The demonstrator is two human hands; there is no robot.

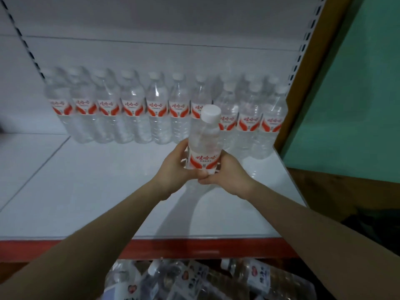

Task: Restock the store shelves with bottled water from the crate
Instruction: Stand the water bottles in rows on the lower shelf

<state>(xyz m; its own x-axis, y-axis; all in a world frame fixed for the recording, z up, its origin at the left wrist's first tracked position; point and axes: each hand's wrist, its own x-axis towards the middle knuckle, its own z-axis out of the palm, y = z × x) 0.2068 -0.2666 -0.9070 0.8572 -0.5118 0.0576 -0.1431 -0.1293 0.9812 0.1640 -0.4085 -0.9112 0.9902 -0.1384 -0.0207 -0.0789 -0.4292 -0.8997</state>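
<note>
Bottle (204, 137) upright above the shelf (86, 187), left hand (173, 167) and right hand (227, 174) fingers wrapped round its base, bottle row (155, 109) along the shelf's back edge, toward the right corner.

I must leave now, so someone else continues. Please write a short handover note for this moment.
Left hand and right hand together hold one water bottle upright above the shelf.
Done: a row of bottles stands at the back; three at the right stand further forward.
Left: set this bottle down, then shelve the bottles lying below.
</note>
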